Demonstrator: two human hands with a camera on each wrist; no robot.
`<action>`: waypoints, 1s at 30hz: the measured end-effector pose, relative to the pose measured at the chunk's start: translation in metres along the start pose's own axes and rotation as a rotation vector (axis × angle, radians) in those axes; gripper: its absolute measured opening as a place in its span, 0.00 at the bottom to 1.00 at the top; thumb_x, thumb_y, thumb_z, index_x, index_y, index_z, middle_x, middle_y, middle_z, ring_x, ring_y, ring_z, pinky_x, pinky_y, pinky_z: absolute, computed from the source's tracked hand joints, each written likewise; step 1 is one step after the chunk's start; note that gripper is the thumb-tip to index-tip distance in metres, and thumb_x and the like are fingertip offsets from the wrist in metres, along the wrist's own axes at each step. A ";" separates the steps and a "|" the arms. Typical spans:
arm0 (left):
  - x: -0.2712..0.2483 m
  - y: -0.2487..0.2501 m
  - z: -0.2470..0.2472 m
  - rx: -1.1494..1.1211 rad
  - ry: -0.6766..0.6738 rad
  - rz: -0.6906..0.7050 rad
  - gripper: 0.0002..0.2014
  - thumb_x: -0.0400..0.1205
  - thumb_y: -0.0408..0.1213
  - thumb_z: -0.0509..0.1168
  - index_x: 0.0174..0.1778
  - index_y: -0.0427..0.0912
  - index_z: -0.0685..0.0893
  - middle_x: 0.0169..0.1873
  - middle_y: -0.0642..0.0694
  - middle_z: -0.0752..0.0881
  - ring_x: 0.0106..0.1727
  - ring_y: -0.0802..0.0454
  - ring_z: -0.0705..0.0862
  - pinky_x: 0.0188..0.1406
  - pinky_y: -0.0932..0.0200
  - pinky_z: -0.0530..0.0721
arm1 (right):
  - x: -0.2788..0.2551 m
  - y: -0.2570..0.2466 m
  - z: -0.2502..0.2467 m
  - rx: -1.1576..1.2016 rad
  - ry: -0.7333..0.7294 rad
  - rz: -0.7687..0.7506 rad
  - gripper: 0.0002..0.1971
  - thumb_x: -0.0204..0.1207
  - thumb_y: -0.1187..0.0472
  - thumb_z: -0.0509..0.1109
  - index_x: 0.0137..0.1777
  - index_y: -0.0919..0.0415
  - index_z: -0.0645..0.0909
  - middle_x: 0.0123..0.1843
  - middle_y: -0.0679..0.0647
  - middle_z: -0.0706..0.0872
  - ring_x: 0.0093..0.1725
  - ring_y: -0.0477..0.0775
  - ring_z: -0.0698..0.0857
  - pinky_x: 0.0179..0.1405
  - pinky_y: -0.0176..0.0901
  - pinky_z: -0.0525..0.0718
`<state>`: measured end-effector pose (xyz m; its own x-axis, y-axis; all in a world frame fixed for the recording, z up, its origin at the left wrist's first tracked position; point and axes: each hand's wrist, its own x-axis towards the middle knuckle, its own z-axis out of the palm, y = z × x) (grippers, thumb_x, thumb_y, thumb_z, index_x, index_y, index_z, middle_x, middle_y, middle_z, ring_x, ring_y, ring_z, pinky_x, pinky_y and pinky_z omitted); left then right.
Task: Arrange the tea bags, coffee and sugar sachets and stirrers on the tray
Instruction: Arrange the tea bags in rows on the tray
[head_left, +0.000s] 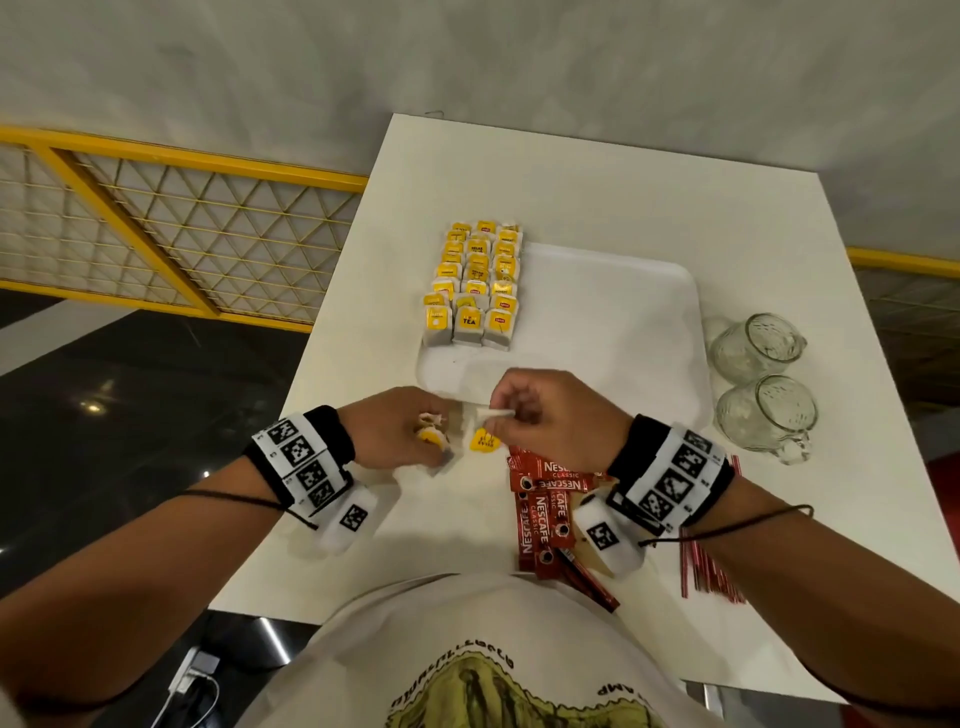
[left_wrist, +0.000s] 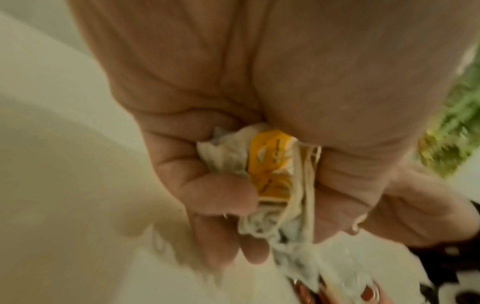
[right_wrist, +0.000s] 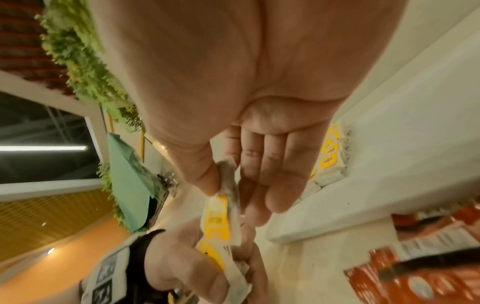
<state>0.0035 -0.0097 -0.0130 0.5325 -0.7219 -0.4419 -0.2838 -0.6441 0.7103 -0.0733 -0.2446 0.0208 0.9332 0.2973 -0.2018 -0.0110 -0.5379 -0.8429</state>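
Nearest the person, at the desk's (head_left: 597, 208) front edge, red coffee sachets (head_left: 540, 514) are lying in a loose heap partly beneath the right wrist, with red-and-white stirrers (head_left: 709, 569) lying beside them at the right edge of the desk. Just beyond, the two hands are meeting over the desk close to the tray's near rim. The left hand (head_left: 400, 428) is forming a closed grip around a bunch of tea bags (left_wrist: 270, 164); the left wrist view is showing its fingers (left_wrist: 215, 193) curled over crumpled white paper, yellow tags and tangled strings. The right hand (head_left: 550, 410) is pinching a single tea bag (head_left: 496, 414) between thumb and forefinger, the other fingers (right_wrist: 275, 164) lying fairly straight; the yellow tag (head_left: 484, 440) is hanging just below this grip, between the two hands. Farther out, the white tray (head_left: 623, 322) is lying on the desk, carrying along its left side three rows of tea bags (head_left: 475, 283) with yellow labels, standing close together and overlapping from near to far. To the right of the tray, off its rim, two glass jugs (head_left: 761, 384) are lying on their sides, one just beyond the other.
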 end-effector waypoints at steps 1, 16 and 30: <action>0.001 0.002 -0.001 -0.105 0.018 -0.020 0.08 0.71 0.41 0.78 0.39 0.48 0.84 0.37 0.46 0.90 0.36 0.52 0.85 0.39 0.52 0.85 | 0.003 -0.001 -0.003 0.046 0.016 0.006 0.05 0.80 0.57 0.76 0.49 0.57 0.83 0.41 0.52 0.91 0.38 0.52 0.90 0.41 0.49 0.89; 0.020 0.034 -0.013 -0.476 0.162 -0.105 0.07 0.84 0.35 0.65 0.44 0.42 0.88 0.37 0.47 0.88 0.39 0.51 0.84 0.33 0.55 0.87 | 0.027 0.007 -0.013 0.136 0.073 0.080 0.20 0.79 0.64 0.76 0.70 0.57 0.83 0.49 0.50 0.89 0.38 0.62 0.87 0.46 0.39 0.84; 0.025 0.027 -0.003 -0.640 0.309 0.017 0.07 0.84 0.44 0.70 0.44 0.47 0.90 0.35 0.50 0.88 0.36 0.49 0.83 0.28 0.58 0.82 | 0.029 0.004 -0.025 0.100 0.060 0.043 0.27 0.78 0.58 0.78 0.76 0.50 0.77 0.59 0.50 0.86 0.36 0.59 0.87 0.51 0.48 0.89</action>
<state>0.0111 -0.0441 -0.0033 0.7609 -0.5647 -0.3195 0.1796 -0.2898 0.9401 -0.0377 -0.2581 0.0238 0.9508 0.2265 -0.2114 -0.0844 -0.4671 -0.8802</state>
